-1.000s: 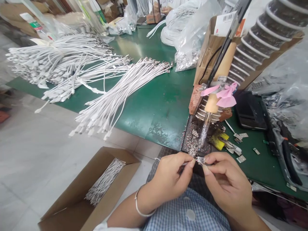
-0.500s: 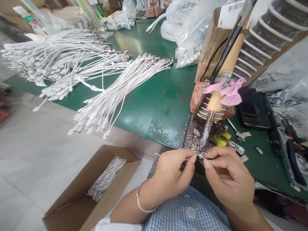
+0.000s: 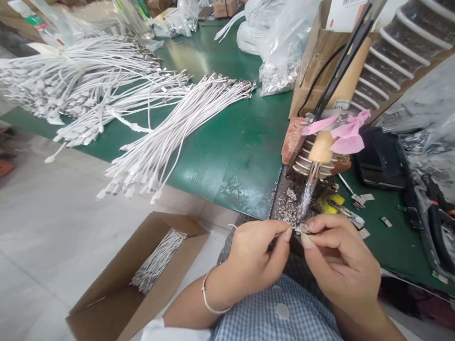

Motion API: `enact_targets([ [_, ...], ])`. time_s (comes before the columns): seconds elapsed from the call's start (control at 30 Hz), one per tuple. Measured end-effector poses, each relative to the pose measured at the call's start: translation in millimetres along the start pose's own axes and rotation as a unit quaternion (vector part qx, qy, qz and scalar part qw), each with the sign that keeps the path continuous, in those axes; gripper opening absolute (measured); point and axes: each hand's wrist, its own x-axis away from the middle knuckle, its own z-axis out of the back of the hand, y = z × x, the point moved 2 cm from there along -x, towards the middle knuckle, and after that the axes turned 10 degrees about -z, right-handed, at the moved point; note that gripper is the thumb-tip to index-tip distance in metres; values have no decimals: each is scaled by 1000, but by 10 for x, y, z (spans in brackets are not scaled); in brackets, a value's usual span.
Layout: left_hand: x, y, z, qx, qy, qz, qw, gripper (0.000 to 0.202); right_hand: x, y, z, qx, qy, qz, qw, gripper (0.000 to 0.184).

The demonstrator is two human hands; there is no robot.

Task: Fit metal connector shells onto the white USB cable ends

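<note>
Thumb and forefinger of my left hand [image 3: 254,258] pinch a thin white cable [image 3: 232,226] close to its end; the cable's middle is hidden behind the hand. Facing it, my right hand [image 3: 343,263] pinches a small metal USB connector [image 3: 303,228]. The cable end and the connector meet just under the tip of a soldering iron [image 3: 322,147], which is fixed pointing down, with a wooden handle and a pink cloth strip [image 3: 350,137] tied on. Whether the tip touches the joint, I cannot tell.
Bundles of white cables [image 3: 174,128] lie on the green table [image 3: 234,147]. A cardboard box [image 3: 106,289] holding more cables stands below, left. A ribbed hose [image 3: 398,52], a brick [image 3: 293,139], a yellow sponge [image 3: 325,201], a phone [image 3: 378,158] and pliers [image 3: 435,227] are around the iron.
The camera view has shifted slightly, so the iron appears a little further right. Both hands keep their pinches under the iron's tip, almost unmoved.
</note>
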Motion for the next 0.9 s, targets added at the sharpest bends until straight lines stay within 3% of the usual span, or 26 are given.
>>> enact_targets([
  [0.43, -10, 23, 19, -14, 12, -19, 1000, 13, 18, -11, 20, 1, -10, -23, 1000, 18],
  [0.6, 4, 6, -5, -2, -33, -4, 999, 16, 15, -9, 25, 8, -10, 0, 1000, 18],
  [0.73, 16, 6, -7, -19, 12, -23, 999, 12, 15, -3, 21, 3, -12, 1, 1000, 19],
  [0.9, 12, -1, -12, -12, 9, -28, 999, 11, 16, -10, 23, 3, -17, 4, 1000, 19],
])
